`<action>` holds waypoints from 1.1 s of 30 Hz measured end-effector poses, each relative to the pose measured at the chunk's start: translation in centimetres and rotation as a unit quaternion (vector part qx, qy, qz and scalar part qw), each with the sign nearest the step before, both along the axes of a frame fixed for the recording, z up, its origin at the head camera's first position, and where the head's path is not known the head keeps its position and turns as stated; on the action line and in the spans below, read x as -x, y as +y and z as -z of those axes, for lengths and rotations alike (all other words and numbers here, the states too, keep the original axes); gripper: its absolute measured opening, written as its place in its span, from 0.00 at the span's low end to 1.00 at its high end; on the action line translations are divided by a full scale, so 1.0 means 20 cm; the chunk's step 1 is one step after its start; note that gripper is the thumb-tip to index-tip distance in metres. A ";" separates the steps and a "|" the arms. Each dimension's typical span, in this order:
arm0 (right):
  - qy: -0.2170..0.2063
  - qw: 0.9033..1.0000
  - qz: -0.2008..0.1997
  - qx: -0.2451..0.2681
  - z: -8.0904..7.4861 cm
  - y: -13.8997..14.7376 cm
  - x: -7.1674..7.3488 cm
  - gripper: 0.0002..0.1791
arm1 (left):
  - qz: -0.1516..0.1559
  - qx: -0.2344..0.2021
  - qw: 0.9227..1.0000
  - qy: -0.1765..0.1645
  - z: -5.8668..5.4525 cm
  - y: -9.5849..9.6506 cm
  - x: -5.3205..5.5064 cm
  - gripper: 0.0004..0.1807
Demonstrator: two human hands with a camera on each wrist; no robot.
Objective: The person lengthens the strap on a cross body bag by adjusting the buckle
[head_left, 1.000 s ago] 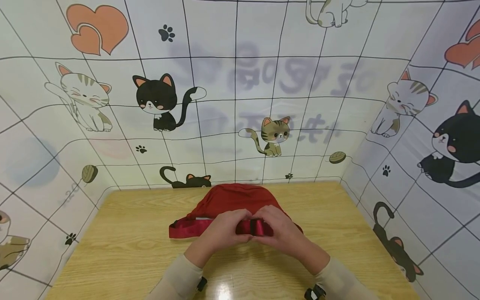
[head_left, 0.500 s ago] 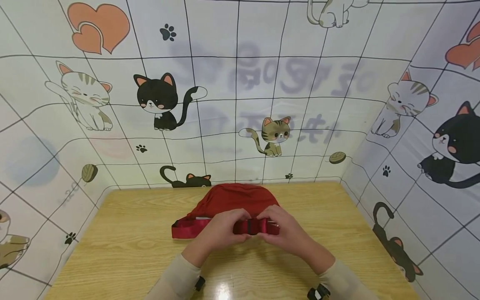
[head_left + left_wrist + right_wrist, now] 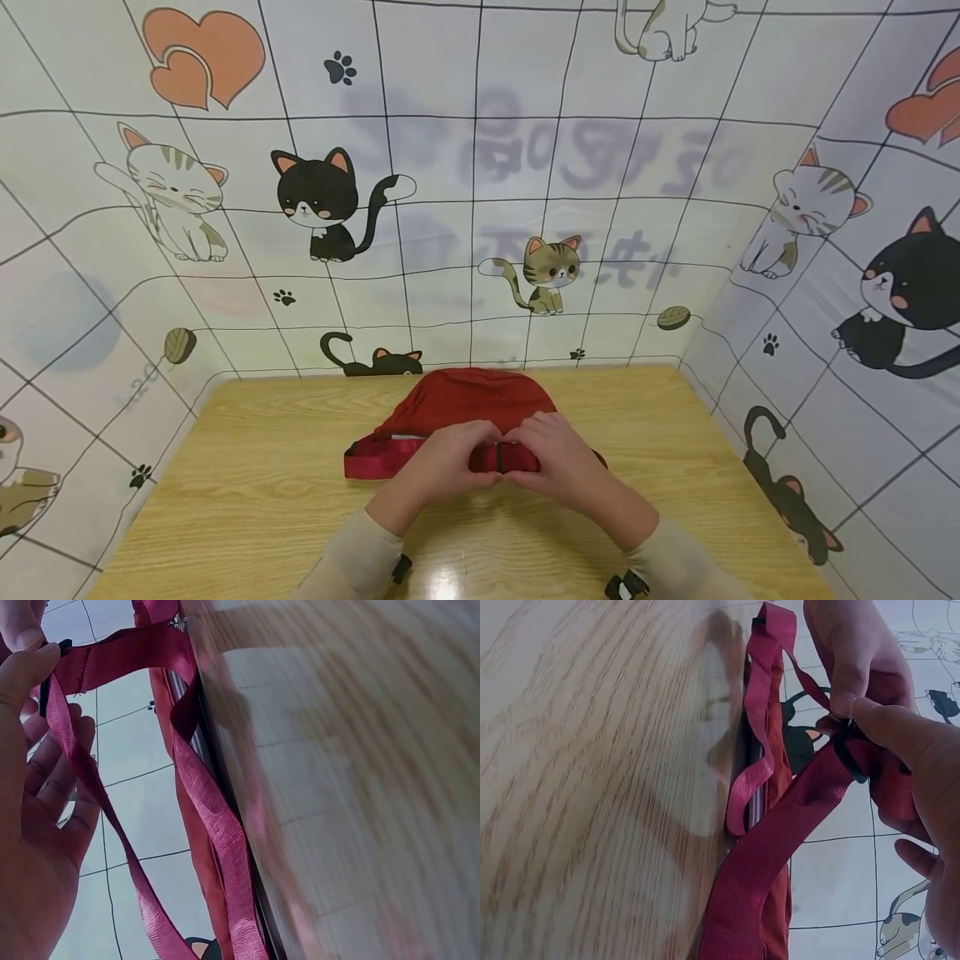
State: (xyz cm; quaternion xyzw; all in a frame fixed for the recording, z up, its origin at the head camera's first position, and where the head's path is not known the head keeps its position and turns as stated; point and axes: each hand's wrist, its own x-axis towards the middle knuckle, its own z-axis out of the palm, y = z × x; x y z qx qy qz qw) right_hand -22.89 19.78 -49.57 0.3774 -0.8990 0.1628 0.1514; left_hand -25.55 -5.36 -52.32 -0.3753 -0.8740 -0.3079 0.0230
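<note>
A red waist bag (image 3: 480, 396) lies on the table with its crimson webbing strap (image 3: 382, 461) along the near side. My left hand (image 3: 450, 458) pinches the strap beside a black strap slider (image 3: 500, 457). From the other side, my right hand (image 3: 561, 460) pinches the strap too, and the thumbs almost meet. In the left wrist view, the slider (image 3: 45, 694) stands at the thumb tip, and a strap length (image 3: 139, 656) loops down from it. The right wrist view shows the slider (image 3: 847, 754) under my right thumb, with a wide strap band (image 3: 780, 832) running down.
The wood-grain table (image 3: 247, 500) extends on both sides of the bag. A white sheet (image 3: 435, 167) printed with cats and grid lines hangs behind and along the sides. A zipper (image 3: 756, 787) shows along the bag's edge.
My right hand shifted right along the strap, then came back left toward the left hand. The left hand and the bag have stayed nearly in place.
</note>
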 end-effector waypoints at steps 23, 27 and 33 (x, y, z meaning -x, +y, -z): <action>-0.022 0.995 -0.043 0.090 0.01 0.14 0.03 0.25 | -0.013 -0.006 1.000 0.000 -0.01 -0.06 0.02 0.22; -0.023 0.999 -0.025 0.040 0.01 0.06 0.03 0.27 | -0.005 -0.004 1.000 0.002 -0.01 -0.04 0.01 0.22; 0.006 0.999 0.000 -0.033 -0.01 -0.02 0.02 0.24 | -0.004 0.000 1.000 0.002 -0.02 -0.03 0.01 0.22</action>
